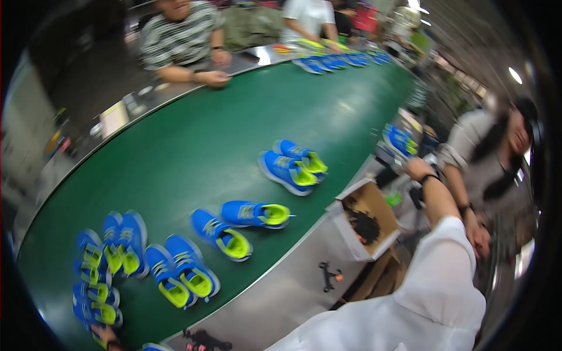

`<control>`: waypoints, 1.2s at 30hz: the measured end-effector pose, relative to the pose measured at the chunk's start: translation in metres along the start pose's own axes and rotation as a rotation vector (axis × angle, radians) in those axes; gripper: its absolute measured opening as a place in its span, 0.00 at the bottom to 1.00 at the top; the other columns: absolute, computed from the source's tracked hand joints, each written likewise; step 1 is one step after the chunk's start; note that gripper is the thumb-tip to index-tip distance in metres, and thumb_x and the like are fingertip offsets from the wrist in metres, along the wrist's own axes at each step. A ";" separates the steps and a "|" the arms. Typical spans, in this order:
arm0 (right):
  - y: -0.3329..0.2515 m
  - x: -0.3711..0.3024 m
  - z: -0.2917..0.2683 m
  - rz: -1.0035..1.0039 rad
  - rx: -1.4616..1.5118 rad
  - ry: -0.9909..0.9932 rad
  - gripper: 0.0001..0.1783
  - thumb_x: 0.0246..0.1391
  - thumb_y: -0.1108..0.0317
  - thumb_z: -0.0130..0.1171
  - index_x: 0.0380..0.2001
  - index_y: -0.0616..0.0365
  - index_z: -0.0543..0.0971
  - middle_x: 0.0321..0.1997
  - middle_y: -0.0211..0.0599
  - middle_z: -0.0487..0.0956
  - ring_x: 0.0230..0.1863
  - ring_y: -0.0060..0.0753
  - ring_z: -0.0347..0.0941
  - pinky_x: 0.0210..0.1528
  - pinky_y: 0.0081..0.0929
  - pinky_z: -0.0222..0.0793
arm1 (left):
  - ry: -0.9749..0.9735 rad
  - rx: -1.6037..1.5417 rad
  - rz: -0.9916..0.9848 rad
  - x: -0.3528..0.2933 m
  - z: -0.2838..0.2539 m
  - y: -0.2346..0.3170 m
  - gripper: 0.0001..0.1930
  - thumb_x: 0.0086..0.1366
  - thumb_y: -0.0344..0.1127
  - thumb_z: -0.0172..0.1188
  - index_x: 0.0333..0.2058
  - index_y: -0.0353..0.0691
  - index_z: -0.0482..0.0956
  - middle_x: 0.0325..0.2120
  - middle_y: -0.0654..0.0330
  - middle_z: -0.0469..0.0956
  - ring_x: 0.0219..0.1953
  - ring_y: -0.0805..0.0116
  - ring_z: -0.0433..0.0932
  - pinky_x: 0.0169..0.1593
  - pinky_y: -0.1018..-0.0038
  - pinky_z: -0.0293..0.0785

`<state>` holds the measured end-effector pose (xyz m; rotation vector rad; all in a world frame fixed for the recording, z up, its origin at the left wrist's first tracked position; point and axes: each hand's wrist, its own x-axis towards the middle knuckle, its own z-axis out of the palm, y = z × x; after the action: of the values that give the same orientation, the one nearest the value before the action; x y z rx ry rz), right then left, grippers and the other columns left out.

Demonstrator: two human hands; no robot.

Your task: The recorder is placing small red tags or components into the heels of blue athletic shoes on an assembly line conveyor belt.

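Observation:
My right arm, in a white sleeve, stretches to the far right. At its end my right hand (418, 169), with a black band at the wrist, is at the near edge of a pair of blue sneakers (399, 140) with yellow-green linings. Blur hides whether its fingers grip them. At the lower left, my left hand (104, 334) shows only in part, right against a pair of blue sneakers (96, 305); its fingers are mostly hidden. More such pairs lie on the green belt (175, 149): sneakers (182, 270) near the left hand, others (293, 167) toward the middle.
An open white carton (369, 219) with dark contents stands at the belt's right edge. Near it, a small black tool (329, 276) lies on the metal ledge (281, 292). One person (181, 44) sits across the belt; another (480, 146) is close on the right. Several shoes (339, 61) line the far end.

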<state>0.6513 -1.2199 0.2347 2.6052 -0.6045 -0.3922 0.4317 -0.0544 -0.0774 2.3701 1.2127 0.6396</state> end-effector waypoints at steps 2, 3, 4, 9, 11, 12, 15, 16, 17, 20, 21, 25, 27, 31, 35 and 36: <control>-0.038 -0.016 -0.021 0.078 0.067 0.005 0.21 0.55 0.52 0.50 0.32 0.60 0.81 0.37 0.51 0.79 0.41 0.50 0.76 0.43 0.42 0.73 | -0.165 0.050 -0.130 0.003 -0.017 0.039 0.45 0.53 0.35 0.63 0.65 0.41 0.44 0.56 0.39 0.64 0.58 0.46 0.65 0.59 0.63 0.62; -0.023 -0.005 -0.012 0.101 0.035 0.046 0.20 0.54 0.53 0.51 0.30 0.60 0.81 0.37 0.51 0.79 0.41 0.50 0.76 0.43 0.43 0.72 | -0.167 0.120 -0.218 -0.009 -0.022 0.023 0.46 0.52 0.34 0.62 0.65 0.42 0.43 0.54 0.38 0.67 0.56 0.43 0.67 0.58 0.61 0.64; -0.013 -0.024 -0.008 0.151 0.069 0.007 0.20 0.53 0.53 0.53 0.30 0.61 0.81 0.37 0.52 0.79 0.42 0.50 0.76 0.43 0.43 0.73 | -0.149 0.216 -0.161 0.009 -0.013 0.058 0.47 0.51 0.32 0.62 0.65 0.43 0.43 0.52 0.37 0.68 0.53 0.39 0.68 0.57 0.59 0.65; 0.016 0.004 0.011 0.130 0.051 0.070 0.22 0.46 0.52 0.62 0.30 0.64 0.80 0.37 0.56 0.79 0.43 0.55 0.76 0.44 0.43 0.73 | -0.113 0.156 -0.196 -0.017 -0.016 0.044 0.47 0.51 0.33 0.62 0.65 0.47 0.41 0.51 0.35 0.68 0.52 0.38 0.68 0.57 0.57 0.64; 0.035 -0.003 0.024 0.126 0.044 0.095 0.22 0.46 0.52 0.62 0.30 0.64 0.80 0.37 0.57 0.79 0.42 0.55 0.76 0.44 0.43 0.73 | -0.169 0.317 -0.297 -0.017 -0.012 0.083 0.48 0.52 0.36 0.62 0.66 0.49 0.40 0.51 0.35 0.67 0.50 0.37 0.69 0.55 0.55 0.65; 0.028 -0.001 0.026 0.157 0.028 0.144 0.21 0.47 0.52 0.62 0.31 0.64 0.80 0.38 0.56 0.79 0.42 0.54 0.76 0.45 0.43 0.72 | -0.155 0.373 -0.326 -0.020 -0.016 0.087 0.47 0.52 0.36 0.61 0.66 0.50 0.40 0.50 0.35 0.67 0.50 0.36 0.69 0.55 0.54 0.65; 0.001 0.021 0.014 0.158 -0.016 0.022 0.20 0.49 0.53 0.59 0.33 0.63 0.79 0.38 0.53 0.79 0.44 0.53 0.75 0.46 0.43 0.72 | -0.152 0.364 -0.369 -0.038 -0.036 0.070 0.48 0.52 0.37 0.61 0.66 0.50 0.39 0.52 0.36 0.66 0.51 0.37 0.69 0.56 0.55 0.65; -0.008 0.034 0.017 0.089 -0.037 0.053 0.19 0.50 0.54 0.58 0.32 0.62 0.79 0.37 0.51 0.79 0.43 0.53 0.75 0.45 0.43 0.72 | -0.143 0.317 -0.364 -0.043 -0.045 0.044 0.49 0.52 0.39 0.62 0.66 0.48 0.38 0.53 0.37 0.65 0.52 0.38 0.69 0.58 0.56 0.64; -0.001 0.055 0.031 0.007 -0.067 0.088 0.19 0.51 0.54 0.56 0.32 0.61 0.79 0.35 0.50 0.79 0.43 0.52 0.75 0.44 0.43 0.72 | -0.055 0.055 -0.071 -0.045 -0.043 0.008 0.50 0.51 0.44 0.64 0.65 0.37 0.40 0.57 0.37 0.61 0.59 0.42 0.62 0.63 0.60 0.57; 0.084 0.025 0.094 -0.300 -0.168 0.062 0.13 0.48 0.60 0.55 0.30 0.58 0.80 0.34 0.52 0.77 0.37 0.51 0.74 0.40 0.46 0.70 | -0.037 0.244 0.082 -0.013 -0.007 0.111 0.47 0.53 0.47 0.62 0.62 0.29 0.45 0.59 0.36 0.57 0.63 0.42 0.55 0.64 0.61 0.53; 0.105 0.003 0.098 -0.224 -0.116 0.058 0.13 0.49 0.59 0.55 0.30 0.57 0.80 0.34 0.54 0.77 0.38 0.53 0.74 0.39 0.47 0.69 | -0.185 0.243 -0.156 -0.019 -0.019 0.186 0.42 0.55 0.41 0.57 0.62 0.34 0.45 0.55 0.35 0.62 0.58 0.37 0.62 0.61 0.59 0.59; 0.039 0.063 0.052 -0.085 -0.028 0.186 0.11 0.48 0.67 0.58 0.29 0.67 0.79 0.29 0.59 0.77 0.37 0.58 0.75 0.39 0.48 0.69 | -0.151 0.450 -0.500 -0.044 -0.064 0.136 0.46 0.54 0.40 0.58 0.65 0.46 0.39 0.54 0.40 0.66 0.55 0.42 0.68 0.58 0.57 0.63; 0.070 0.060 0.040 -0.041 -0.028 0.071 0.16 0.46 0.69 0.57 0.40 0.67 0.74 0.34 0.60 0.77 0.40 0.60 0.74 0.42 0.47 0.69 | -0.175 0.423 -0.490 -0.034 -0.042 0.131 0.47 0.53 0.41 0.58 0.66 0.47 0.38 0.54 0.40 0.66 0.55 0.42 0.68 0.58 0.57 0.63; 0.016 0.040 0.031 -0.067 -0.003 0.067 0.15 0.43 0.70 0.58 0.36 0.68 0.76 0.33 0.60 0.77 0.40 0.58 0.74 0.42 0.45 0.69 | -0.132 0.456 -0.506 -0.042 -0.066 0.128 0.48 0.54 0.41 0.59 0.66 0.47 0.37 0.54 0.39 0.65 0.55 0.42 0.68 0.58 0.57 0.64; 0.028 0.038 0.033 -0.043 0.023 0.129 0.13 0.40 0.70 0.61 0.30 0.68 0.78 0.35 0.60 0.77 0.41 0.56 0.74 0.42 0.45 0.69 | -0.110 0.484 -0.482 -0.047 -0.063 0.130 0.48 0.54 0.41 0.60 0.66 0.47 0.37 0.51 0.40 0.68 0.52 0.43 0.70 0.57 0.56 0.65; 0.067 0.044 0.042 0.022 -0.012 0.028 0.15 0.39 0.71 0.62 0.32 0.68 0.76 0.39 0.60 0.76 0.44 0.57 0.73 0.44 0.45 0.69 | -0.104 0.486 -0.438 -0.041 -0.040 0.126 0.46 0.55 0.43 0.58 0.66 0.46 0.39 0.50 0.41 0.70 0.51 0.45 0.72 0.55 0.55 0.66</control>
<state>0.6508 -1.3102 0.2223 2.5857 -0.6190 -0.3503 0.4686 -0.1511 0.0143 2.3274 1.9294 0.0810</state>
